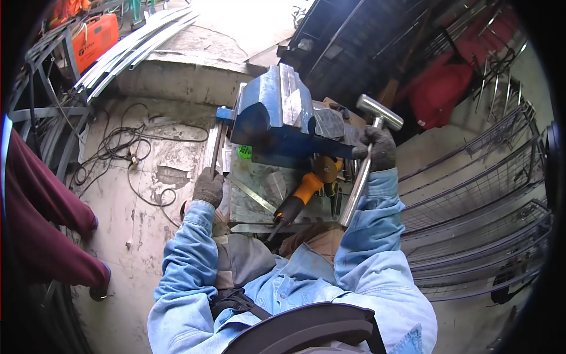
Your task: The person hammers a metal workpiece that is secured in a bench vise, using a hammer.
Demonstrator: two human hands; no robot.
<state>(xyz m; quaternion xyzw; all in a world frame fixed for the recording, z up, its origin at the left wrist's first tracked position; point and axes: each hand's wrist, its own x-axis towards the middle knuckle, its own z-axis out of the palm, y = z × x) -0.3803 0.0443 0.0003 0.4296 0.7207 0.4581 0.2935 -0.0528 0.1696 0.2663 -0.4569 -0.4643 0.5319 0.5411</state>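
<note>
A large blue bench vise (268,97) stands in the middle, on a worn workbench (253,183). My left hand (207,187), in a dark glove, is closed around the lower end of a metal bar (217,144) that runs up to a small blue part at the vise's left side. My right hand (380,146), also gloved, grips a hammer (357,190) just below its head, to the right of the vise. The hammer's shiny metal handle slants down toward my forearm. Below the vise lies an orange and black angle grinder (300,192) with a round disc.
A tangled black cable (127,138) lies on the floor at left. A person in maroon trousers (50,212) stands there. Long metal strips (141,44) and an orange machine (96,42) are at upper left. Wire racks (471,218) line the right.
</note>
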